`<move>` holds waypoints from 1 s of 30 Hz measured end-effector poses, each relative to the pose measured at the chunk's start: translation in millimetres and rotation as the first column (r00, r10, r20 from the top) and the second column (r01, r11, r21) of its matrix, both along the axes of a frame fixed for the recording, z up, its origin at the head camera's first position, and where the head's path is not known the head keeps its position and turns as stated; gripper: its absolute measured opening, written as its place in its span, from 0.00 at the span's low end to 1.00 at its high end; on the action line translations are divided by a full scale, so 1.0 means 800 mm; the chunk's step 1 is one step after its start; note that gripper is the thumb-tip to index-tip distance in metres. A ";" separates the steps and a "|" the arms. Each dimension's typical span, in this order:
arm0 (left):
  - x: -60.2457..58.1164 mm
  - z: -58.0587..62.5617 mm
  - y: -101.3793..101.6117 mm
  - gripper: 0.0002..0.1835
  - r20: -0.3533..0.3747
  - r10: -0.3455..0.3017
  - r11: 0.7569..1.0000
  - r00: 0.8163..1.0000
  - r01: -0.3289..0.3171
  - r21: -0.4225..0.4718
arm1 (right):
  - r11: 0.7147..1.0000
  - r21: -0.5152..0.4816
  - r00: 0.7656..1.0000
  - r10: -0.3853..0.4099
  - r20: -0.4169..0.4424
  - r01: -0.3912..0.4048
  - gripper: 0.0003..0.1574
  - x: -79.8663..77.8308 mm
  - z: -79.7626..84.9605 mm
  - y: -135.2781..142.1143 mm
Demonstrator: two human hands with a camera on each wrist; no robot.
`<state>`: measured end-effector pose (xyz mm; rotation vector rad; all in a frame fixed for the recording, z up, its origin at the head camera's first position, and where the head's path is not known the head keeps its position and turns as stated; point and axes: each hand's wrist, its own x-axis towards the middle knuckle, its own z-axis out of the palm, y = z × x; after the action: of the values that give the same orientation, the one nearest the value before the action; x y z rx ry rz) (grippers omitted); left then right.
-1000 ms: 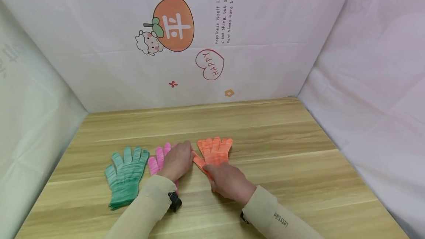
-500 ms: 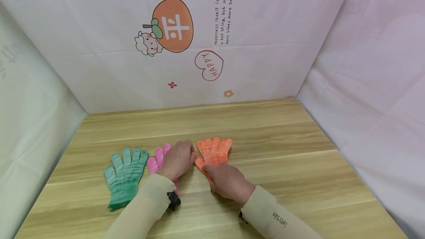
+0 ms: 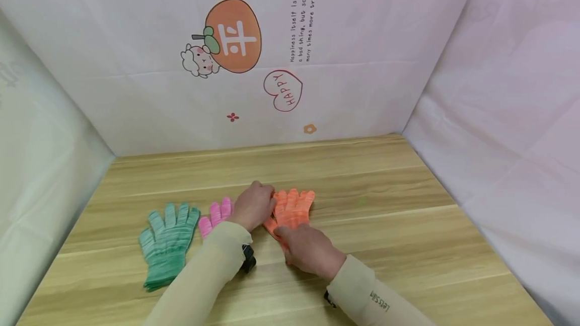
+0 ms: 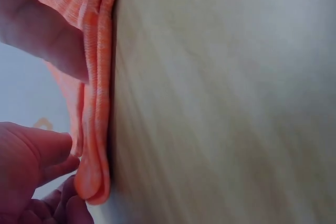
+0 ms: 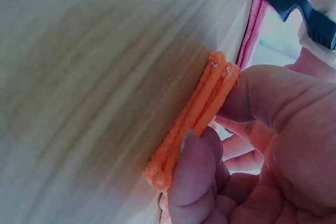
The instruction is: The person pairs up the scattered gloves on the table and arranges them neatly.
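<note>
In the head view an orange knitted glove (image 3: 293,211) lies flat, fingers pointing away, in two stacked layers. My right hand (image 3: 313,249) pinches its cuff; the right wrist view shows the folded cuff edge (image 5: 197,121) between thumb and fingers. At the glove's left finger edge, my left hand (image 3: 254,206) pinches, with its fingertips partly hidden. The left wrist view shows the glove's layered side (image 4: 97,87) low over the table, fingers touching it. Left of it lies a pink glove (image 3: 221,211), partly covered by my left hand and sleeve.
A green glove (image 3: 168,243) lies flat at the far left. The wood-grain table (image 3: 385,205) extends right of the gloves. A white printed cloth (image 3: 344,89) stands behind, with white cloth walls at both sides. A black strap (image 3: 248,259) is on the left wrist.
My left hand has shifted right and slightly away, from the orange glove's thumb to its nearest finger, exposing part of the thumb. My right hand keeps its hold on the cuff.
</note>
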<state>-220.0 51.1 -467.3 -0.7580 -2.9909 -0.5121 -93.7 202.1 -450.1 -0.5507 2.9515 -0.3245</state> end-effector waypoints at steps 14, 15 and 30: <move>-0.004 0.000 -0.003 0.07 0.075 0.126 0.987 0.989 -0.133 0.094 | 1.000 -0.011 1.000 -0.017 -0.009 0.017 0.28 -0.001 -0.005 -0.002; -0.005 0.000 -0.004 0.07 0.083 0.134 0.986 0.987 -0.141 0.090 | 1.000 -0.008 1.000 -0.020 -0.017 0.020 0.29 -0.001 -0.005 -0.002; -0.014 -0.007 -0.005 0.04 0.086 0.139 0.989 0.987 -0.142 0.034 | 0.997 0.000 0.992 -0.082 0.098 0.082 0.17 -0.012 -0.004 -0.005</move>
<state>-230.8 47.5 -472.9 -0.5308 -3.0700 -0.6087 -103.0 197.9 -453.2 -0.4029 2.8843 -0.3545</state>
